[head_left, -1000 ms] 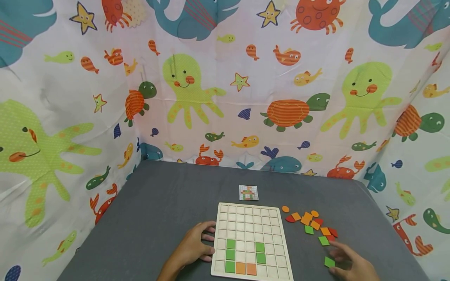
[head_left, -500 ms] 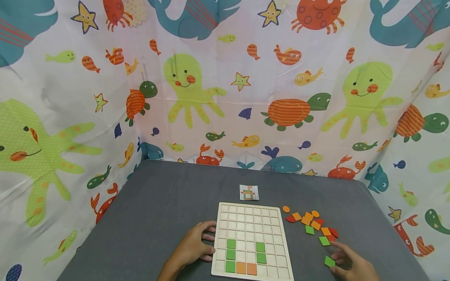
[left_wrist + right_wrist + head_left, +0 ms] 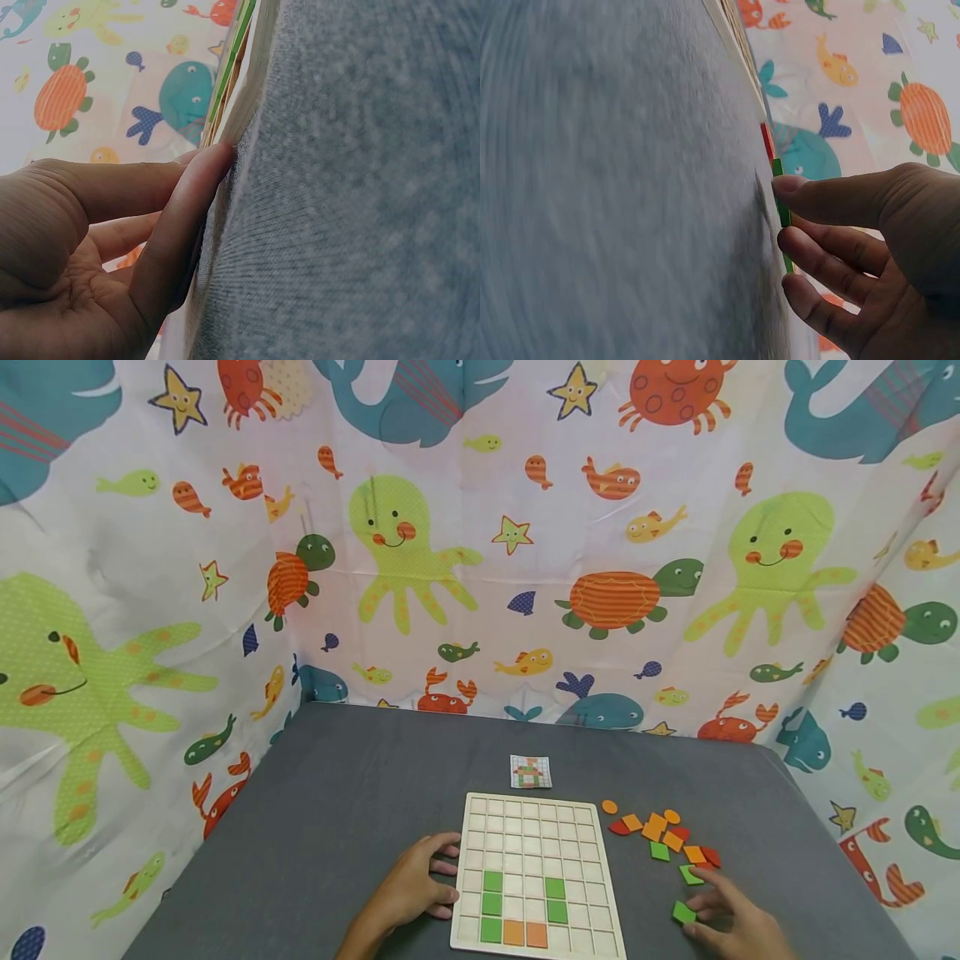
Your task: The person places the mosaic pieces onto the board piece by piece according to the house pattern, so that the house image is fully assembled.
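A pale wooden grid board (image 3: 590, 860) lies on the dark cloth, with green and orange square tiles set in its lower cells. Along the board's left edge rests my left hand (image 3: 412, 881), its fingertips touching the side. The left wrist view shows those fingers (image 3: 202, 172) against the board's edge (image 3: 244, 90). To the right of the board, my right hand (image 3: 738, 918) pinches a green square tile (image 3: 683, 912) by its edges. In the right wrist view, the thumb (image 3: 817, 196) lies on the green tile (image 3: 781, 202). Another green tile (image 3: 688, 876) is partly covered by the index finger.
Several orange, red and green tiles lie scattered right of the board, among them an orange square (image 3: 655, 827) and a green square (image 3: 659, 852). A small pattern card (image 3: 530, 772) lies beyond the board. Printed fabric walls (image 3: 450, 610) stand around the table (image 3: 360, 777).
My right hand has moved a little left, taking the green tile toward the board. Its index finger now overlaps the tile above. My left hand and the board stay in place.
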`<state>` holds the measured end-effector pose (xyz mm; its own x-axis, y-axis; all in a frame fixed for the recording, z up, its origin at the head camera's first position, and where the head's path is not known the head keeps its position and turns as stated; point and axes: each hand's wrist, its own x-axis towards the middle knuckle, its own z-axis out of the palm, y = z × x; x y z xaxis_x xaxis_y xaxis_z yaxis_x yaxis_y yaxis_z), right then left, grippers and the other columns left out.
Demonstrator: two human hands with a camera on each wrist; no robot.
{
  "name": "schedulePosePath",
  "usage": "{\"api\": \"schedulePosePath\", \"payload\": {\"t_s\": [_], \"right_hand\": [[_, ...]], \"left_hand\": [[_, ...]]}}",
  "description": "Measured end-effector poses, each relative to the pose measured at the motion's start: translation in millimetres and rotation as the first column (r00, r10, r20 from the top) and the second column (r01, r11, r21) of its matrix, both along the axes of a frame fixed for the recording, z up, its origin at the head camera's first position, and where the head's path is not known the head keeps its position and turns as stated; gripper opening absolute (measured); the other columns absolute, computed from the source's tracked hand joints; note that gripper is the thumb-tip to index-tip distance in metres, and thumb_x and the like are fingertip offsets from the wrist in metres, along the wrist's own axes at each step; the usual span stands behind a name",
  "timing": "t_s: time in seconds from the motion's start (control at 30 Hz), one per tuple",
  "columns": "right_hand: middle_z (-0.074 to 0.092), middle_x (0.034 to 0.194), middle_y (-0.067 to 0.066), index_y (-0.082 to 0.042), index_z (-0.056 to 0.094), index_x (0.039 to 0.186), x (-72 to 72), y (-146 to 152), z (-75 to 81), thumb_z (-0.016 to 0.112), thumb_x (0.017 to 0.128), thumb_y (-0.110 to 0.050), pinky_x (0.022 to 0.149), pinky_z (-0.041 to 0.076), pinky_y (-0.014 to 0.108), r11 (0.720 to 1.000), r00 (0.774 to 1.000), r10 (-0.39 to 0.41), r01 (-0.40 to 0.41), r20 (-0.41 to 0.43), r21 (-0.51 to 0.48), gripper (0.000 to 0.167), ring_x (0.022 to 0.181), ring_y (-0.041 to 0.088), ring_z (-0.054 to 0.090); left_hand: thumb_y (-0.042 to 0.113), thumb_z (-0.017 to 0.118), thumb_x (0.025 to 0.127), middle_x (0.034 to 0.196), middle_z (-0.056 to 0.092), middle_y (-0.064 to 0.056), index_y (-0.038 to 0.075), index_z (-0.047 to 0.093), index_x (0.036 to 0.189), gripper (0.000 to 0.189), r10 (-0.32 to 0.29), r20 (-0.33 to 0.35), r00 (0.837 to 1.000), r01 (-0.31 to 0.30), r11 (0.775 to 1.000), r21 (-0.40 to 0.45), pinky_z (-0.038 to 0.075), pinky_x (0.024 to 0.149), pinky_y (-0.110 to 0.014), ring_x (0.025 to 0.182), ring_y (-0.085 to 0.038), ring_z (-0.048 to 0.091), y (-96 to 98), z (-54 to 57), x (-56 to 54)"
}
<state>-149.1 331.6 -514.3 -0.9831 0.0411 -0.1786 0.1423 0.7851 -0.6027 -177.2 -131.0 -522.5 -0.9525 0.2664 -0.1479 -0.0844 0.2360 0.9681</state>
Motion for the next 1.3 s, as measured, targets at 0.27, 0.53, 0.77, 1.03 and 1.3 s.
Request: {"api": "schedulePosePath", "payload": {"t_s": [0.27,0.53,0.77,1.03,1.3], "right_hand": [[0.075,0.097,-0.002,-0.001,0.057,0.144,1.6,-27.8,3.9,0.095,0.075,-0.014,0.076,0.065,0.041,0.999,0.997,0.026,-0.024,-0.072,0.035,0.08,0.086,0.017,0.069],[0.075,0.097,-0.006,-0.008,0.062,0.143,3.8,-51.7,9.3,0.096,0.074,-0.014,0.067,0.059,0.022,0.999,0.994,0.047,-0.049,-0.1,-0.02,0.077,0.083,0.009,0.069],[0.074,0.1,-0.002,-0.004,0.059,0.143,7.9,-63.4,5.4,0.092,0.081,-0.018,0.066,0.061,0.023,0.961,0.964,0.22,-0.24,-0.151,-0.133,0.072,0.083,0.003,0.068],[0.074,0.101,0.0,0.0,0.06,0.141,7.8,-79.3,4.7,0.09,0.085,-0.022,0.063,0.06,0.024,0.907,0.916,0.332,-0.376,-0.227,-0.191,0.068,0.084,-0.001,0.065],[0.071,0.1,-0.005,0.0,0.061,0.14,6.9,-96.5,6.0,0.088,0.086,-0.025,0.059,0.052,0.022,0.872,0.89,0.404,-0.445,-0.212,-0.206,0.064,0.079,-0.001,0.059]], "left_hand": [[-0.021,0.079,0.075,0.135,0.059,-0.016,0.002,0.054,0.15,0.082,0.001,0.0,1.0,-0.001,1.0,0.002,0.067,0.059,-0.042,0.11,-0.029,0.065,0.5,-0.3,-0.2],[-0.022,0.078,0.075,0.135,0.059,-0.017,0.001,0.053,0.151,0.083,0.002,0.002,1.0,-0.002,1.0,0.008,0.067,0.059,-0.042,0.11,-0.029,0.065,1.2,0.5,0.6],[-0.022,0.079,0.075,0.135,0.059,-0.017,0.001,0.054,0.15,0.083,0.006,0.004,1.0,-0.006,1.0,0.006,0.067,0.058,-0.042,0.11,-0.029,0.065,1.2,-0.1,0.5],[-0.022,0.078,0.075,0.135,0.058,-0.017,0.001,0.053,0.151,0.083,0.005,0.002,1.0,-0.005,1.0,0.008,0.067,0.058,-0.042,0.11,-0.029,0.065,1.3,-0.4,0.7],[-0.021,0.079,0.075,0.135,0.059,-0.017,0.0,0.053,0.151,0.083,0.006,-0.001,1.0,-0.006,1.0,0.003,0.067,0.059,-0.042,0.11,-0.029,0.065,0.9,0.1,1.0]]}}
